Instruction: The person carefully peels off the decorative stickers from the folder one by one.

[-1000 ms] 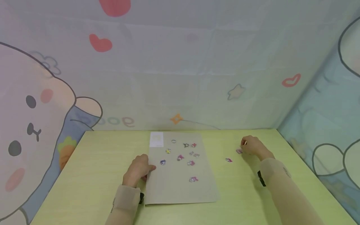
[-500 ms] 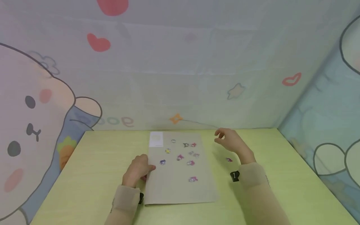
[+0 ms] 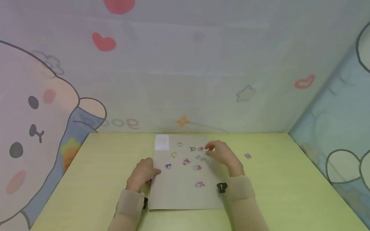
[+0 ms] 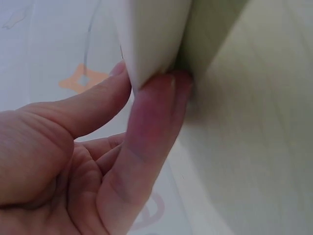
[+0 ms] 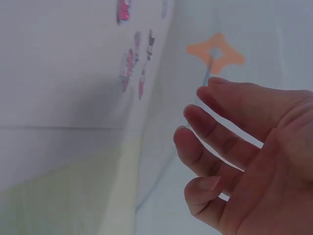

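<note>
Beyond both hands, a pale cartoon wall cloth with hearts and a rabbit; beneath them, a light-green table.

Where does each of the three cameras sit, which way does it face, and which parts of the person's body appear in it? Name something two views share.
Head: worn on the head, looks forward and down at the green table, the grey sheet with stickers, both hands and sleeves.
Left wrist: beside the left hand, facing its fingers at the sheet's edge.
Right wrist: beside the right hand, fingers relaxed, facing the stickers.
Shared: the orange star on the wall shows in all three views.
</note>
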### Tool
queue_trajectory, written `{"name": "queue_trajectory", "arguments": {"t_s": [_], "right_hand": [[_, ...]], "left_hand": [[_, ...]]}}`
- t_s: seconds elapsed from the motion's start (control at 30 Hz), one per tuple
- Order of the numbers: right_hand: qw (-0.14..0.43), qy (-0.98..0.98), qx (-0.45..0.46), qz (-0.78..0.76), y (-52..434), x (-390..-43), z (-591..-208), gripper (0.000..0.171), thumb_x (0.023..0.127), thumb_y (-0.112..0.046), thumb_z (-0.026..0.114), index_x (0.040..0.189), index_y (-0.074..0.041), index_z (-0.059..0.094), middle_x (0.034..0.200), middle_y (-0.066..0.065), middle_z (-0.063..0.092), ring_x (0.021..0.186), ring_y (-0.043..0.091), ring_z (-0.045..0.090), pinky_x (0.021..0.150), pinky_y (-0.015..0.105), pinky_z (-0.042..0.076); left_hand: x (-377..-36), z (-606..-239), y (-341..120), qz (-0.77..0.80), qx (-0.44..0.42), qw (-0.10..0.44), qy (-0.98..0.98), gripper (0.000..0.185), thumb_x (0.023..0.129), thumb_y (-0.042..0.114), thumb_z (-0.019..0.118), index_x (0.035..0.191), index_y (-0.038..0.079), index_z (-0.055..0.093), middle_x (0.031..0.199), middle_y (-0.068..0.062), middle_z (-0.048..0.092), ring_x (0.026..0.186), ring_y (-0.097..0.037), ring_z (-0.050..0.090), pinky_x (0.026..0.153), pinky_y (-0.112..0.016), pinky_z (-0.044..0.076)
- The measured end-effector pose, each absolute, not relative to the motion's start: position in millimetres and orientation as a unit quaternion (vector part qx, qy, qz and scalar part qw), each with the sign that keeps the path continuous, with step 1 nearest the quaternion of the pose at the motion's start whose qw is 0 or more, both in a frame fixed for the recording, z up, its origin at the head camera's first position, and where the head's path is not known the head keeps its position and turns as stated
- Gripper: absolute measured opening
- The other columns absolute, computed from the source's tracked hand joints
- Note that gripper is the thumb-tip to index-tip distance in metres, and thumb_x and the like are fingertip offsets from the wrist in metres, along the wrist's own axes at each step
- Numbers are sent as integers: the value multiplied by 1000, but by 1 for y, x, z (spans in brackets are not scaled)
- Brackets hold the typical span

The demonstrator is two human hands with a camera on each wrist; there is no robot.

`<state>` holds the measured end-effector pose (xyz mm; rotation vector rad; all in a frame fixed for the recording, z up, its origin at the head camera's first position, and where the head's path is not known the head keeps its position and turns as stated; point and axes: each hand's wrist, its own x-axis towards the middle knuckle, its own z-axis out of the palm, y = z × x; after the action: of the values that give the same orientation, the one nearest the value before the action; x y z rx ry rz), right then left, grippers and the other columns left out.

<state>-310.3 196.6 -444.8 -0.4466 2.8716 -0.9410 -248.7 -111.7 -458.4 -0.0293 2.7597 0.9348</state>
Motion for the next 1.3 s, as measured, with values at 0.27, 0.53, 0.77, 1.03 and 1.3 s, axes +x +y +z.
{"name": "queue_trajectory", "arguments": {"t_s": [0.27, 0.53, 0.77, 1.03, 1.3], "right_hand": [[62, 946, -139, -285, 183, -311, -455, 26, 96, -8, 58, 119, 1, 65, 106, 13, 63, 97, 27, 56, 86, 45, 47], [94, 957, -134, -241, 176, -311, -464, 30, 95, -6, 57, 123, 4, 60, 119, 20, 61, 114, 36, 56, 99, 48, 43], [87, 958, -133, -239, 176, -308, -467, 26, 94, -6, 61, 118, 4, 63, 113, 17, 62, 110, 34, 57, 96, 48, 44], [96, 958, -139, -230, 179, -307, -467, 16, 93, -4, 60, 108, -2, 66, 105, 11, 63, 101, 29, 58, 91, 45, 47], [90, 952, -163, -242, 183, -310, -470, 8, 90, -2, 62, 97, -7, 63, 90, 4, 58, 85, 21, 55, 80, 40, 47]], "left_hand": [[-247, -458, -112, 318, -7, 115, 941, 25, 91, 16, 71, 97, -5, 57, 71, -11, 58, 48, -18, 62, 48, -26, 42], [-247, -458, -112, 320, -9, 112, 941, 25, 91, 15, 71, 96, -6, 58, 71, -12, 58, 46, -18, 62, 49, -27, 44], [-247, -458, -112, 324, -7, 110, 939, 25, 90, 14, 71, 96, -6, 57, 72, -12, 58, 46, -19, 62, 49, -27, 45], [-248, -461, -113, 325, -11, 111, 939, 24, 91, 15, 71, 96, -4, 57, 73, -11, 58, 48, -18, 62, 49, -27, 42], [-247, -459, -113, 323, -11, 110, 940, 26, 91, 15, 71, 97, -6, 58, 72, -11, 58, 47, -18, 62, 48, -26, 42]]}}
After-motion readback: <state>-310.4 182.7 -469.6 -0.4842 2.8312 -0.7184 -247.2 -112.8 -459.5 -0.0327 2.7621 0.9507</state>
